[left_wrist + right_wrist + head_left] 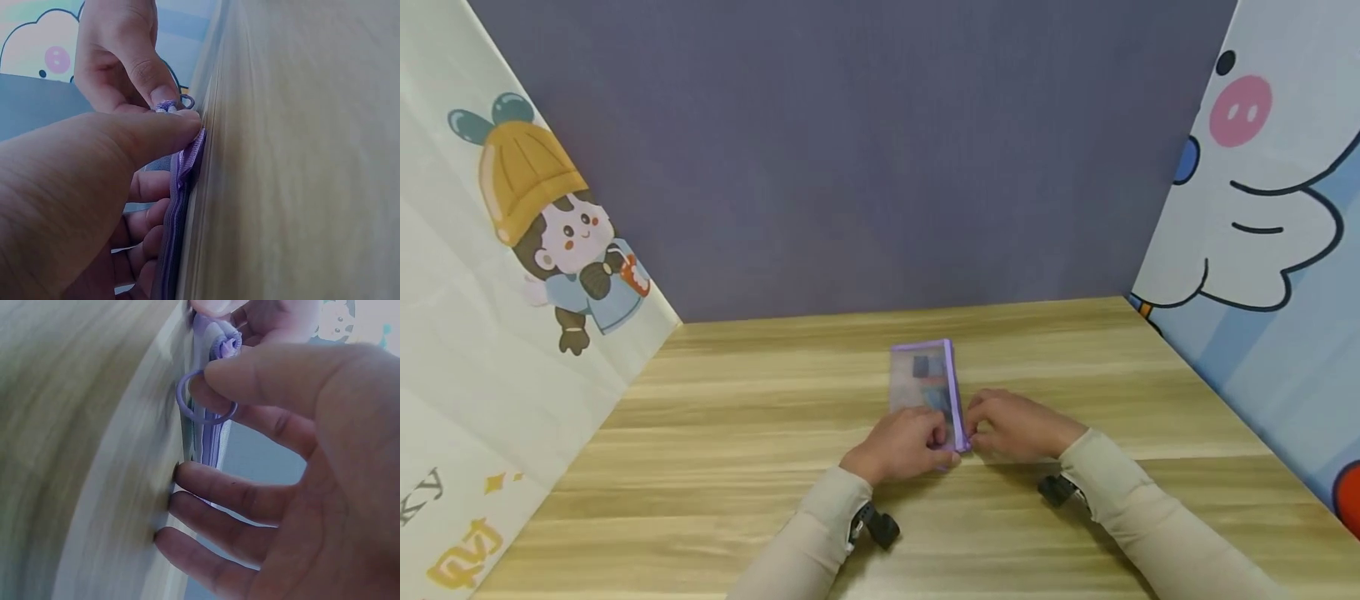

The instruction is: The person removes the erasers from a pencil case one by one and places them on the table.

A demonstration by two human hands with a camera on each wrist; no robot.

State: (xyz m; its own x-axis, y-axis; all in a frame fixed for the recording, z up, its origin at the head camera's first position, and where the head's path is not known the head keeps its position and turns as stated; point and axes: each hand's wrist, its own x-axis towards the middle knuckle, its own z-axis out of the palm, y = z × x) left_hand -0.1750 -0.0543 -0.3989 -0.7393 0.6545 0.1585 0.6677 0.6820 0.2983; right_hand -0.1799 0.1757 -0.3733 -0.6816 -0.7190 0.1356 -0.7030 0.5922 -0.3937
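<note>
A see-through zip pouch (904,387) with purple edging lies on the table, a dark square and coloured shapes showing through it. Its purple zipper edge (953,379) runs along the right side. My left hand (904,443) holds the near end of the pouch, thumb (178,130) pressing at the corner and fingers bent against the mesh. To the right of that corner is my right hand (1018,423). Its thumb and index finger pinch a purple ring (181,400) at the zipper's near end, while the other fingers (206,478) extend to the tabletop.
The wood-grain table (737,442) spreads around the pouch. A dark grey panel (865,167) stands behind it. Printed cartoon panels flank it, a hatted child (572,233) on the left and a pink-snouted figure (1240,111) on the right. Each wrist wears a dark strapped device.
</note>
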